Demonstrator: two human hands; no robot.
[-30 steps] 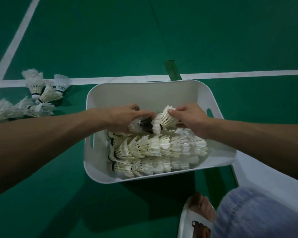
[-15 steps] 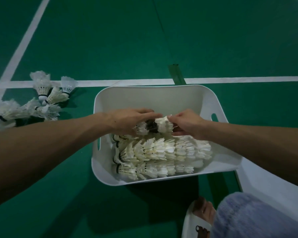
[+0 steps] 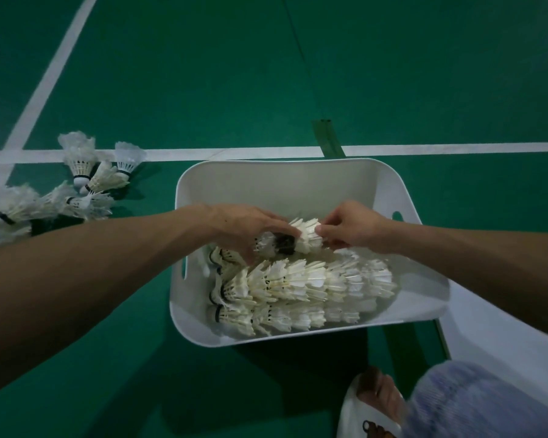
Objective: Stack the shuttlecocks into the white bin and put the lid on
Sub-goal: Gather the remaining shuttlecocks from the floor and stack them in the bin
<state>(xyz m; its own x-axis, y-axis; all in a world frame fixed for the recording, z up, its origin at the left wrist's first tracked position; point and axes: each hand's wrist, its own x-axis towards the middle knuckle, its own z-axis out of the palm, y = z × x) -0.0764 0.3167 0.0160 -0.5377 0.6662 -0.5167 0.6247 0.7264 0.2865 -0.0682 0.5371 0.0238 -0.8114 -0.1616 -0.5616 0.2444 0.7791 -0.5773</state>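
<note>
- Head view: the left hand (image 3: 247,229) has its fingers curled round one shuttlecock (image 3: 264,245). The right hand (image 3: 351,227) pinches the feather skirt of a second shuttlecock (image 3: 307,235), whose dark cork end points at the first.
- Both hands are over the white bin (image 3: 276,164), and the nested rows (image 3: 298,279) lie in it just below and nearer the person.
- Loose shuttlecocks (image 3: 86,184) lie on the floor (image 3: 298,74), well out past the left hand.
- The flat white piece (image 3: 494,330) below the right forearm is probably the lid.
- Handling, as a judgement: these are very light, and the feathers are brittle and crush easily, so a soft grip suits them.
- Better to hold at the cork or low on the skirt where the quills are bound, and slide cork into skirt in a straight line without forcing it.
</note>
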